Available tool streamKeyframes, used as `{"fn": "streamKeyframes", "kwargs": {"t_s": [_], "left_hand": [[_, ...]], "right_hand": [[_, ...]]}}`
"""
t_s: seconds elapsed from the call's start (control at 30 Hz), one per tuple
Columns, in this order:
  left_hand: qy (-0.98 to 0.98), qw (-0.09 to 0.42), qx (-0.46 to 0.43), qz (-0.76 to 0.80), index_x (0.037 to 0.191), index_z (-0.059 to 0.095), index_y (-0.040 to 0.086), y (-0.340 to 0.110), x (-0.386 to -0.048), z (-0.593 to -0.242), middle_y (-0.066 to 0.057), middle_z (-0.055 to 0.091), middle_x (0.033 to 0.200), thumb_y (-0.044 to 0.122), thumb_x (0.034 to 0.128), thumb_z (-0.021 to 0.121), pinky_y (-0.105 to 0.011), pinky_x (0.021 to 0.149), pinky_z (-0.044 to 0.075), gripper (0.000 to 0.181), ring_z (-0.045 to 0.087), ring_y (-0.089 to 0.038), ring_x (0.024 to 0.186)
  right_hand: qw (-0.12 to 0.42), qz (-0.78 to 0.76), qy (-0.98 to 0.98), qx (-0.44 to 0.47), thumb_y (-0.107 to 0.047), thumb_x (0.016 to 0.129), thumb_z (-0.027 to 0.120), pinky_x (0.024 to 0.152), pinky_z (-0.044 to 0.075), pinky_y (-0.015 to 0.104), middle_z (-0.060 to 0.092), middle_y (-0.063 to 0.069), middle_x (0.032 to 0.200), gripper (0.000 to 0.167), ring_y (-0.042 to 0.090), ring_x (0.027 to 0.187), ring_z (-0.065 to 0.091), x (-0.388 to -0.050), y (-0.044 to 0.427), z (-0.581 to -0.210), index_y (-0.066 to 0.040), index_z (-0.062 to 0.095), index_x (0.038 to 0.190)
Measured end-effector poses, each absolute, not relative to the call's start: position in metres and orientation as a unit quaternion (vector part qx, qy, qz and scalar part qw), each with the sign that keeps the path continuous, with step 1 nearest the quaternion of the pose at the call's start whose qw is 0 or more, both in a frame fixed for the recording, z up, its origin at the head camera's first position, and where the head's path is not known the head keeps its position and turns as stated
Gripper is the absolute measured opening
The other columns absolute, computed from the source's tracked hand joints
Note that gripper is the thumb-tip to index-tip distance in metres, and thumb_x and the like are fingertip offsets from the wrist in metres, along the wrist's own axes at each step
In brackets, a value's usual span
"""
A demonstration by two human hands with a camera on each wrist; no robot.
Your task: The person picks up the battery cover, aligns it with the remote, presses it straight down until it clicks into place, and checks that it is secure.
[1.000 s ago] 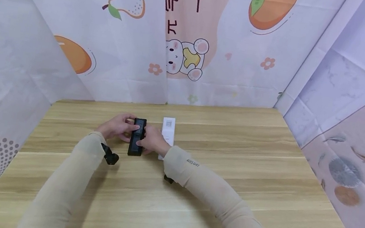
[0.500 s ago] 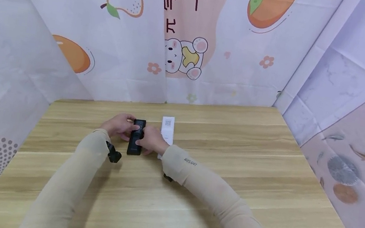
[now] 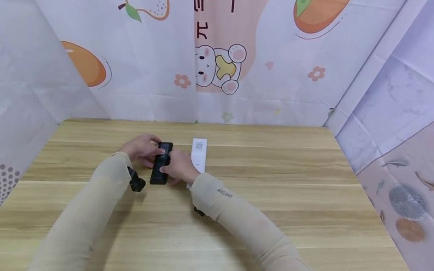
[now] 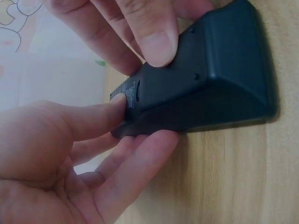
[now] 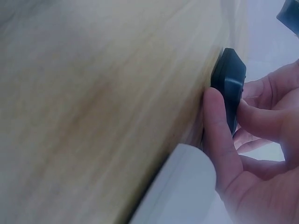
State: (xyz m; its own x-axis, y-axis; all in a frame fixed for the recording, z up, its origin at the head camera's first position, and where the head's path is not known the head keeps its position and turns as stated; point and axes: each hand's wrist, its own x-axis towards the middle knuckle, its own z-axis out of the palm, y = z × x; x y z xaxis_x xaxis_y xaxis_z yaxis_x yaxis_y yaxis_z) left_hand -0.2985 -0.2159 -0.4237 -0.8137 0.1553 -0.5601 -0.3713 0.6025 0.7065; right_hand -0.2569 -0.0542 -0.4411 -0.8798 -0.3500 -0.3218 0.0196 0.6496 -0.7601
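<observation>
A black remote control (image 3: 159,177) lies back side up on the wooden table, its closed battery cover (image 4: 177,74) showing in the left wrist view. My left hand (image 3: 142,148) holds the far part of it, thumb on the printed label and fingers along the left side. From the right, my right hand (image 3: 181,167) grips the remote, with the thumb pressed on the battery cover and the fingers against the side. A slim white device (image 3: 199,149) with a QR code lies just right of it, partly covered by my right hand and wrist.
The wooden table (image 3: 276,185) extends to the right and toward me. Printed curtains (image 3: 146,74) hang behind it and at both sides. A small black camera (image 3: 136,183) is strapped to my left wrist.
Both hands keep their hold on the remote with barely any movement. The head view has shifted very slightly.
</observation>
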Motion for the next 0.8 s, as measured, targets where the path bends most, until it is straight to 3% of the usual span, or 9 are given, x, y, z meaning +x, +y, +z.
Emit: {"fn": "streamKeyframes", "kwargs": {"t_s": [0.5,0.7,0.8], "left_hand": [[0.846,0.295,-0.07,0.439,0.156,0.026,-0.003,-0.2133,-0.2998,-0.4274,-0.034,0.05,0.138,0.012,0.1055,0.054,-0.041,0.079,0.062,0.059,0.062,-0.035,0.109],[0.848,0.287,-0.071,0.441,0.157,0.025,-0.003,-0.2154,-0.3024,-0.4291,-0.034,0.049,0.139,0.013,0.1059,0.055,-0.04,0.079,0.062,0.061,0.062,-0.036,0.111],[0.847,0.286,-0.074,0.441,0.156,0.025,-0.003,-0.218,-0.3012,-0.4306,-0.035,0.05,0.137,0.015,0.1052,0.057,-0.04,0.078,0.062,0.063,0.062,-0.035,0.11]], "right_hand": [[0.228,-0.413,0.877,-0.091,-0.011,0.095,0.074,0.05,0.059,0.03,0.063,0.02,0.12,0.037,0.022,0.058,0.07,-0.2572,-0.0527,-0.4439,0.003,0.062,0.126],[0.219,-0.417,0.876,-0.099,-0.011,0.095,0.073,0.05,0.059,0.03,0.066,0.019,0.114,0.032,0.022,0.057,0.07,-0.2594,-0.0523,-0.4445,0.004,0.064,0.122],[0.231,-0.418,0.872,-0.11,-0.009,0.095,0.073,0.052,0.06,0.031,0.069,0.017,0.102,0.027,0.024,0.059,0.071,-0.2593,-0.05,-0.4453,0.005,0.066,0.118]]}}
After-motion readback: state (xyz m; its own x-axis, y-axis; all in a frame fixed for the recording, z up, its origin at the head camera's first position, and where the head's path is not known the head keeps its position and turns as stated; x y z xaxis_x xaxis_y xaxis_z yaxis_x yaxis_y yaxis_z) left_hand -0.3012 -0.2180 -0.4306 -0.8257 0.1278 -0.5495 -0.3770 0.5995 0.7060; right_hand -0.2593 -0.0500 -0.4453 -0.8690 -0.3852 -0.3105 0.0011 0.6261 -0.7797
